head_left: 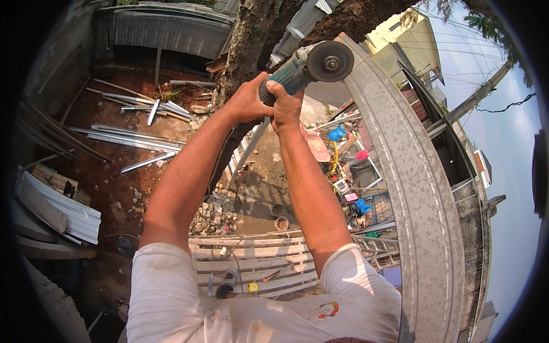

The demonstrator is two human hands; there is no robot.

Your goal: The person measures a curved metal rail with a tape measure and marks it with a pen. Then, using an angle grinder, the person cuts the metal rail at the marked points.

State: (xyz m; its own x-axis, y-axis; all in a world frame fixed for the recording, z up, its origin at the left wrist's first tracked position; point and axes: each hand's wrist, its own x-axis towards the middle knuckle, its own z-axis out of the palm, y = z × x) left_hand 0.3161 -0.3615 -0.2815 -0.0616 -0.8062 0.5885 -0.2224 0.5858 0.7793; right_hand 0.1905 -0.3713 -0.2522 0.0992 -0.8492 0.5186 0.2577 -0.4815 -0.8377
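Note:
Both arms stretch forward, and my two hands are wrapped around a green angle grinder [293, 73]. My left hand [249, 102] grips the dark rear part of its body. Close beside it, my right hand [286, 108] closes on the body with the thumb along the top. The grinder's dark round disc [321, 56] faces me at the upper right end of the tool. It overlaps the far end of a long grey metal beam [403, 143] in view; whether it touches the beam I cannot tell.
A tree trunk [245, 43] rises just beyond my hands. Wooden slats [251, 266] lie below me, with a yellow tape measure [253, 287] on them. Far below, metal profiles [134, 137] lie on reddish ground, with rubble [214, 220], a bucket [281, 223] and mixed clutter.

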